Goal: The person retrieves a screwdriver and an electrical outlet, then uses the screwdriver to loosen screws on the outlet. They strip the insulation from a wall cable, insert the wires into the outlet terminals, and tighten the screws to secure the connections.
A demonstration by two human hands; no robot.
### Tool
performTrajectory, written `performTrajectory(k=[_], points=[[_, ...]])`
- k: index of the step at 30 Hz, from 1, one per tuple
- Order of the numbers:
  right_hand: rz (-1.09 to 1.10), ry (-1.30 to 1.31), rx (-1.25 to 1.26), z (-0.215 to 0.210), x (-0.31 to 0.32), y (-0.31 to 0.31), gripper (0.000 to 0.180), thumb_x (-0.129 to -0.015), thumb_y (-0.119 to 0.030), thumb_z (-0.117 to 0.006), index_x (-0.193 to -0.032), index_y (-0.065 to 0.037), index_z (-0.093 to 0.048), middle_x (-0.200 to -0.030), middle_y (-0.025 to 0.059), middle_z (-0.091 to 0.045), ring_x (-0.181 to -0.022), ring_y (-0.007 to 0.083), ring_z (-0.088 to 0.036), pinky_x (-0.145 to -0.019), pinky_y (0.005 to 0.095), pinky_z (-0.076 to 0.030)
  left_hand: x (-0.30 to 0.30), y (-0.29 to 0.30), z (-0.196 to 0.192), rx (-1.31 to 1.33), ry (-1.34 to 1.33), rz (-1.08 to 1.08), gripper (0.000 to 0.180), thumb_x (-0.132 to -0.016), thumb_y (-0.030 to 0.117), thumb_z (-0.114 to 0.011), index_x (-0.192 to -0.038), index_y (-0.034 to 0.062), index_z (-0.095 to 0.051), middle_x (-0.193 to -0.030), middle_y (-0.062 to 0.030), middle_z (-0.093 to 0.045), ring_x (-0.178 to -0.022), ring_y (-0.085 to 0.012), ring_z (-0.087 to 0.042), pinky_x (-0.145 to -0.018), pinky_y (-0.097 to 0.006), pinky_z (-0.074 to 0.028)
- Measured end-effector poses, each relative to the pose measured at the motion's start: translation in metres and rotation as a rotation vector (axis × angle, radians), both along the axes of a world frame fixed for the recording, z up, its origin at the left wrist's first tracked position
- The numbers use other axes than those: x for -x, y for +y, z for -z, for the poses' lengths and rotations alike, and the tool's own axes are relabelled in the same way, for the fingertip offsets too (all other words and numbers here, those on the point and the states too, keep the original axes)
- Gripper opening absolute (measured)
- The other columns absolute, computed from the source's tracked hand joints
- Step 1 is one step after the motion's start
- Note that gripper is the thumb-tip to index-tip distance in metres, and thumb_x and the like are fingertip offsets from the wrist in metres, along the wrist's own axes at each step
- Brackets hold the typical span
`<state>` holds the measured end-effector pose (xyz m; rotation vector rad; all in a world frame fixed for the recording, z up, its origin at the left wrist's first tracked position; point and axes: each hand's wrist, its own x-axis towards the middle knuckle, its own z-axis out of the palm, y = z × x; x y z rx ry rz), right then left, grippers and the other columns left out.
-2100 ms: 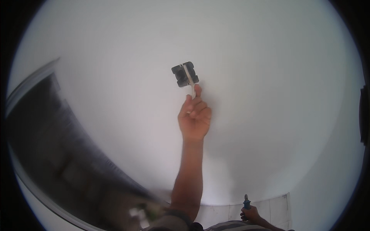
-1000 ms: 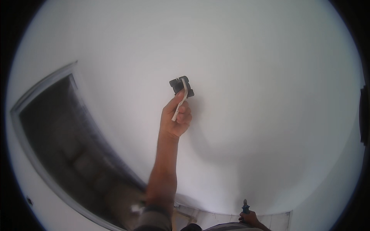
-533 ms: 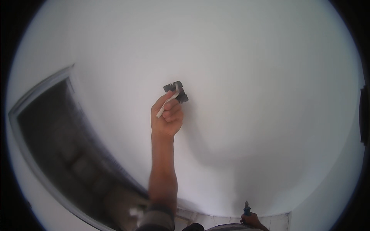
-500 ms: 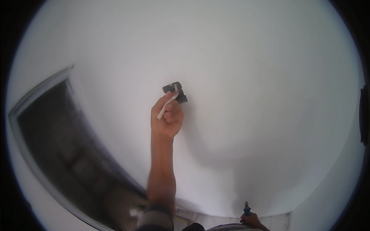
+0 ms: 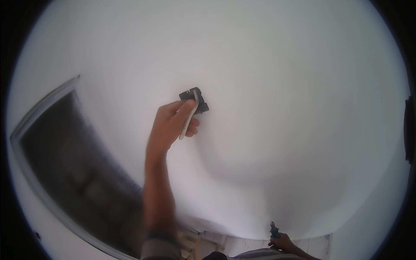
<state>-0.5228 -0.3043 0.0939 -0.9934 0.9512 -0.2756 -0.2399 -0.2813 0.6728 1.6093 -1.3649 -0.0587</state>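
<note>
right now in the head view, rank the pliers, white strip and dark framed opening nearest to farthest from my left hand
1. White strip: held in your left hand
2. Dark framed opening: to the left
3. Pliers: lower right, in your right hand

White strip [image 5: 187,123], over and below the black fitting [image 5: 202,105]: faint marks, too small to read
Black fitting: no legible lettering
Pliers [image 5: 274,233], lower right of the black fitting: nothing readable

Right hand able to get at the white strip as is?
Probably not without lifting: the right hand is well below, gripping a teal-handled tool, and the left hand holds the white strip.
</note>
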Motion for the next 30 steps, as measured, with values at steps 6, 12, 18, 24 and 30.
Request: performTrajectory(k=[6,12,18,24,30], points=[[-0.082,-0.045,0.052,-0.015,-0.008,0.006,0.029,-0.093,-0.012,-0.071,-0.113,0.006,-0.060,-0.092,0.0169,-0.074,-0.070,0.0246,-0.075,-0.063,0.0365,-0.063,0.006,-0.017,-0.003,-0.039,-0.059,-0.007,0.030,-0.098,0.027,-0.066,-0.104,-0.0018,-0.071,-0.063,-0.0039,-0.061,-0.049,-0.0094,-0.055,-0.047,-0.027,-0.045],[-0.129,-0.016,0.106,-0.027,-0.002,0.006,0.031,-0.090,-0.014,-0.073,-0.110,0.008,-0.065,-0.093,0.0157,-0.075,-0.074,0.0224,-0.075,-0.064,0.0344,-0.061,0.007,-0.018,0.004,-0.052,-0.133,-0.094,0.025,-0.100,0.020,-0.060,-0.107,-0.0010,-0.071,-0.060,-0.0018,-0.056,-0.047,-0.0101,-0.051,-0.047,-0.030,-0.045],[-0.228,0.043,0.221,-0.025,-0.007,0.004,0.039,-0.090,-0.021,-0.073,-0.121,0.003,-0.068,-0.095,0.0125,-0.077,-0.077,0.0200,-0.075,-0.072,0.0355,-0.060,-0.002,-0.015,0.027,0.030,-0.317,-0.142,0.037,-0.101,0.020,-0.061,-0.133,0.0012,-0.069,-0.061,-0.0004,-0.052,-0.050,-0.0070,-0.049,-0.047,-0.028,-0.044],[-0.238,0.017,0.159,-0.055,-0.018,0.000,0.042,-0.090,-0.022,-0.073,-0.120,0.007,-0.067,-0.097,0.0146,-0.077,-0.075,0.0225,-0.075,-0.071,0.0359,-0.061,-0.014,-0.002,0.009,0.012,-0.795,-0.242,0.029,-0.100,0.019,-0.065,-0.118,-0.0030,-0.071,-0.065,-0.0137,-0.062,-0.057,-0.0273,-0.063,-0.058,-0.038,-0.052],[-0.330,-0.159,0.254,-0.130,-0.034,-0.018,0.045,-0.094,-0.022,-0.073,-0.132,0.001,-0.063,-0.102,0.0129,-0.075,-0.084,0.0214,-0.078,-0.054,0.0287,-0.055,-0.023,0.003,-0.016,-0.007,-1.164,-0.379,0.016,-0.096,0.012,-0.067,-0.090,-0.0023,-0.063,-0.082,-0.0189,-0.070,-0.077,-0.0377,-0.071,-0.068,-0.048,-0.054]])
